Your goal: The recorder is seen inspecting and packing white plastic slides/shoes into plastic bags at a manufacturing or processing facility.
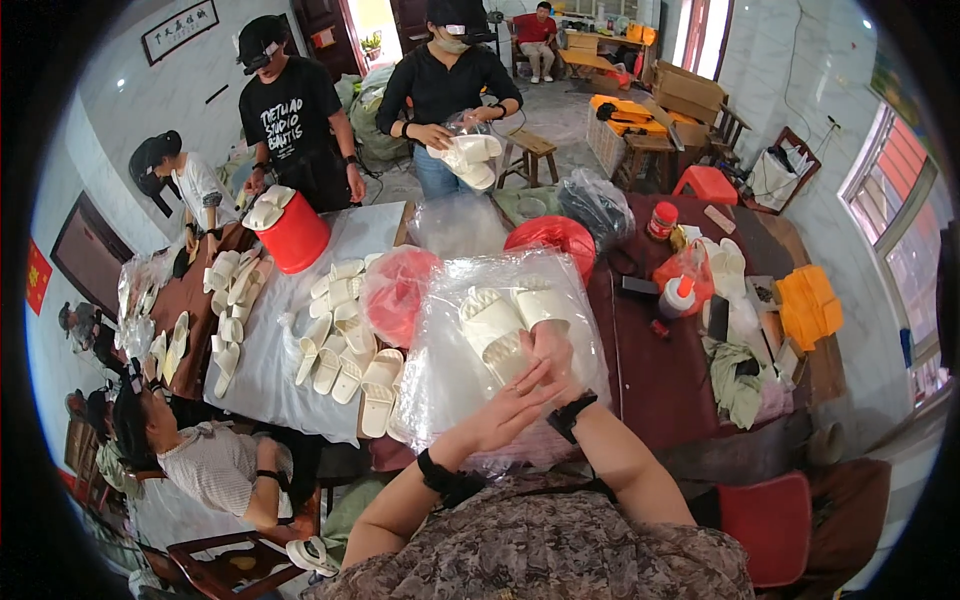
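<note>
Fingers (541, 376) at ridged cream slippers (490, 318)

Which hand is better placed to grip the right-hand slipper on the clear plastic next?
Probably the right hand: its fingers reach the near end of that slipper, while the left hand lies farther back from it, fingers pointing across toward the right one.

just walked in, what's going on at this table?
A pair of cream slippers lies on clear plastic in front of the camera wearer. The right hand is at the near end of the slippers, with the left hand close against it; whether the right one grips anything is unclear. More slippers lie to the left. Across the table, a co-worker in a black top holds other cream slippers.
</note>
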Tool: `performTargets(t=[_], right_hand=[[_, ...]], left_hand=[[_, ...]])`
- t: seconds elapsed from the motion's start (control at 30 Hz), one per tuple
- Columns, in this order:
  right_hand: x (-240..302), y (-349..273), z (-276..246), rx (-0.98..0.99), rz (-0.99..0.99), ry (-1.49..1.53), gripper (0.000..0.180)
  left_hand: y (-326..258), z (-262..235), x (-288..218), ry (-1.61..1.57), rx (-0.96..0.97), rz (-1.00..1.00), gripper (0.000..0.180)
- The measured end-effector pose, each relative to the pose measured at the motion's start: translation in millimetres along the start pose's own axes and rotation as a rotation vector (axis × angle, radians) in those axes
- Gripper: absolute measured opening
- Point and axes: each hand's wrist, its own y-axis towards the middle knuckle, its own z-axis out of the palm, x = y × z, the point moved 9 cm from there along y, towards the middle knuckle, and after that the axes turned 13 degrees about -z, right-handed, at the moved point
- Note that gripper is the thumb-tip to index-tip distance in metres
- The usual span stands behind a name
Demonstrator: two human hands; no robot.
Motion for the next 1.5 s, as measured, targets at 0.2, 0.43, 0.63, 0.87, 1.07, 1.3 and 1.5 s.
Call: performTargets(t=[0.2,0.43,0.63,0.87,1.07,1.3,1.5], right_hand=[[0,-17,17,-0.066,-0.357,0.061,0.058],[101,-98,-45,0.616,-0.610,0.153,0.044],[114,-35,-124,0.140,-0.315,0.434,0.019],[47,-23,-25,0.025,-0.239,-0.361,0.054],[-20,-21,-10,-0.003,-0.226,-0.200,0.030],[-114,-39,-65,-0.209,-0.039,-0.113,0.013],[-184,-67,-96,-0.203,-0.064,-0.357,0.024]], left_hand=[[-20,-19,33,0.238,-0.182,-0.021,0.067],[-58,-41,117,0.298,-0.600,-0.495,0.095],[-56,-16,135,0.562,-0.529,-0.516,0.116],[-52,-10,142,0.637,-0.444,-0.621,0.122],[-52,-16,127,0.502,-0.533,-0.506,0.127],[-51,-12,132,0.601,-0.460,-0.577,0.125],[-49,-11,134,0.611,-0.471,-0.539,0.123]])
